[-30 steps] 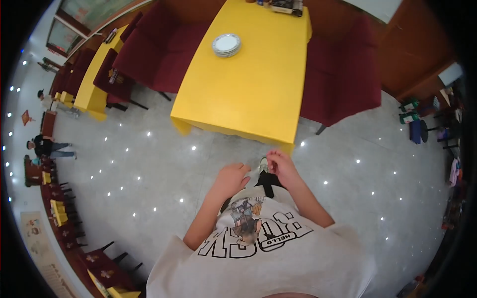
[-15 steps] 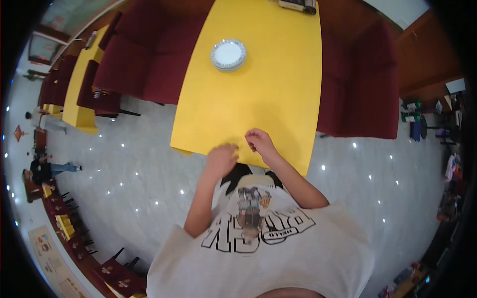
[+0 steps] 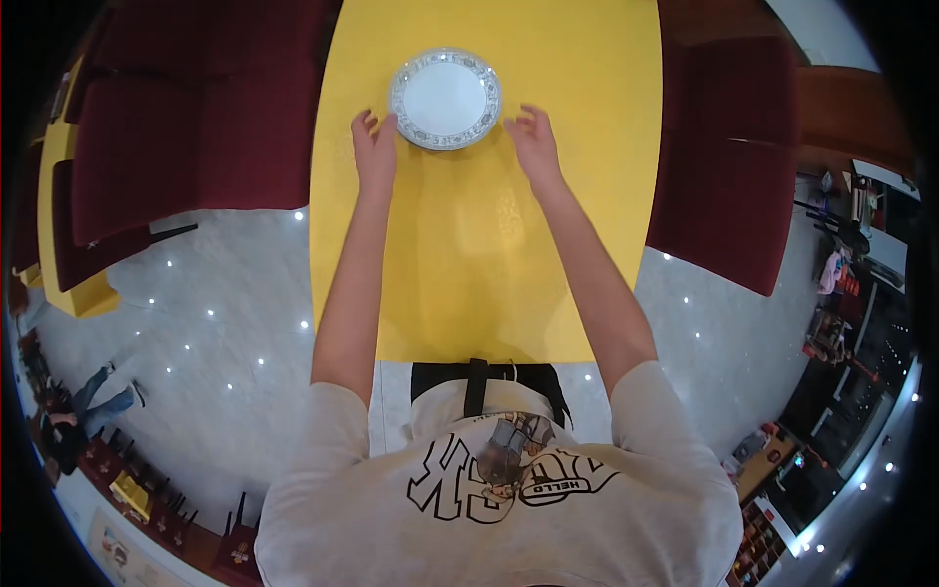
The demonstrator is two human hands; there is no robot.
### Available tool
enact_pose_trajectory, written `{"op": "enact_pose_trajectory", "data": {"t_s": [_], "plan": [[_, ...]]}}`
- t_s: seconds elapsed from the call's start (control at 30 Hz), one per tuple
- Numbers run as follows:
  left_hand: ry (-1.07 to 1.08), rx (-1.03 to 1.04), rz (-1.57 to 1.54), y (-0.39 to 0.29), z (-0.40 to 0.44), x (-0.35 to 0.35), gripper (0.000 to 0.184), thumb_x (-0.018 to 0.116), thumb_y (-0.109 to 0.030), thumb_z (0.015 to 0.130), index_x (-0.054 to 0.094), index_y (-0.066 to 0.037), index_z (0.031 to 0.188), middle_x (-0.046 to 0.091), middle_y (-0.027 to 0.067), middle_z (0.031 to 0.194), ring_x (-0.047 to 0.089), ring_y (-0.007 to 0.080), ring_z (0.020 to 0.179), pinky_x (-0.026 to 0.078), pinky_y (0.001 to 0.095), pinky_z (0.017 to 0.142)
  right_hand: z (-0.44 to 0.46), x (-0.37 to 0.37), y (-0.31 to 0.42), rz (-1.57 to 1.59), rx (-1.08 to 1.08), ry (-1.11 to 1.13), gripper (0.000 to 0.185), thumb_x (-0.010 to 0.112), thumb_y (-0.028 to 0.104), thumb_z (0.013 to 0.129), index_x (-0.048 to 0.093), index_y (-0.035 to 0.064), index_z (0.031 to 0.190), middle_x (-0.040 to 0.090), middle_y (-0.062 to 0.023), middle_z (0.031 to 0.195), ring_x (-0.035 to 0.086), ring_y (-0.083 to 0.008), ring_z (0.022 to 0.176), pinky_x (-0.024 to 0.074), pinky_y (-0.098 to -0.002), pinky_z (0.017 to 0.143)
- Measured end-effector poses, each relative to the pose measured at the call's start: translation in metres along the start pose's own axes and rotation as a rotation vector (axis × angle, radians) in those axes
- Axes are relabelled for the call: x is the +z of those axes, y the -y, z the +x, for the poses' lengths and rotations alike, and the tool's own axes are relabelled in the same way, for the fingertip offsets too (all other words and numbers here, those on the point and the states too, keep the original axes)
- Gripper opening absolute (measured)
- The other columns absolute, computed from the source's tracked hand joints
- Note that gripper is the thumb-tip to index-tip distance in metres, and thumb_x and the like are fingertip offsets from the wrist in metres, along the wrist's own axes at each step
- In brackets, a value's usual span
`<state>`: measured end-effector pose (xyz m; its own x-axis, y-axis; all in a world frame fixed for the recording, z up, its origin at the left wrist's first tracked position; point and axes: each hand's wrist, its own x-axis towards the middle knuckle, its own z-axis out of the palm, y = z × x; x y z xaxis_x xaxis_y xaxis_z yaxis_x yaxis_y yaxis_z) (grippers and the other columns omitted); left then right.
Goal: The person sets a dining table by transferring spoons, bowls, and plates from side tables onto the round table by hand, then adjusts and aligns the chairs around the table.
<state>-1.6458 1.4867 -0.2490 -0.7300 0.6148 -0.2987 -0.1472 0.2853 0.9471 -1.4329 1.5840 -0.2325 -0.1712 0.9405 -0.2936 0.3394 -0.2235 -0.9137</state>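
White plates (image 3: 445,98) with a grey patterned rim lie on the yellow table (image 3: 460,245); more than one rim edge seems to show, so they look stacked. On the left of the plates is my left hand (image 3: 375,149), its fingers apart and curved, the thumb close to the rim. My right hand (image 3: 534,144) is on the other side, fingers spread toward the rim with a small gap. Neither hand holds anything. I cannot tell whether the left thumb touches the plate.
Dark red upholstered seats (image 3: 196,137) stand along the table's left side, and another red seat (image 3: 724,166) is on the right. Shiny grey floor (image 3: 235,293) lies beyond. At the far left a person (image 3: 108,401) in jeans is partly visible.
Both hands have moved forward from the table's near edge and spread apart to either side of the plates. The table and plates now appear larger and closer in view.
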Motion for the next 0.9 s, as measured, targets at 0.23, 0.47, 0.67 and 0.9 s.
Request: {"op": "enact_pose_trajectory", "data": {"t_s": [0.23, 0.47, 0.67, 0.9], "plan": [[-0.008, -0.044, 0.329, 0.002, 0.038, 0.029, 0.080, 0.069, -0.043, 0.082, 0.039, 0.006, 0.137, 0.053, 0.0238, 0.126, 0.056, 0.0342, 0.113, 0.044, 0.0409, 0.097, 0.075, 0.053, 0.022, -0.068, 0.032, 0.103, 0.055, 0.064, 0.028, 0.092, 0.046, 0.0016, 0.137, 0.060, -0.0140, 0.119, 0.058, -0.0200, 0.111, 0.0458, -0.0311, 0.094], [0.090, -0.082, 0.475, 0.011, 0.049, 0.022, 0.068, 0.068, -0.045, 0.082, 0.055, 0.008, 0.123, 0.055, 0.0253, 0.123, 0.056, 0.0365, 0.113, 0.046, 0.0434, 0.095, 0.076, 0.059, 0.004, -0.008, -0.016, 0.189, 0.049, 0.063, 0.019, 0.093, 0.048, 0.0011, 0.136, 0.064, -0.0130, 0.119, 0.062, -0.0190, 0.105, 0.0499, -0.0319, 0.091], [0.142, -0.049, 0.366, 0.012, 0.049, 0.018, 0.058, 0.071, -0.039, 0.082, 0.062, 0.008, 0.113, 0.067, 0.0244, 0.107, 0.066, 0.0336, 0.099, 0.051, 0.0407, 0.085, 0.071, 0.062, 0.003, 0.002, -0.021, 0.139, 0.049, 0.064, 0.017, 0.090, 0.049, -0.0016, 0.133, 0.064, -0.0161, 0.118, 0.063, -0.0234, 0.105, 0.0502, -0.0341, 0.091], [0.184, -0.160, 0.212, 0.032, -0.006, -0.006, 0.052, 0.074, -0.032, 0.081, 0.063, 0.009, 0.109, 0.070, 0.0203, 0.099, 0.069, 0.0285, 0.089, 0.053, 0.0361, 0.080, 0.010, 0.040, -0.019, 0.184, 0.005, 0.179, 0.046, 0.064, 0.012, 0.090, 0.049, -0.0021, 0.132, 0.063, -0.0151, 0.119, 0.062, -0.0222, 0.107, 0.0495, -0.0340, 0.092]]}}
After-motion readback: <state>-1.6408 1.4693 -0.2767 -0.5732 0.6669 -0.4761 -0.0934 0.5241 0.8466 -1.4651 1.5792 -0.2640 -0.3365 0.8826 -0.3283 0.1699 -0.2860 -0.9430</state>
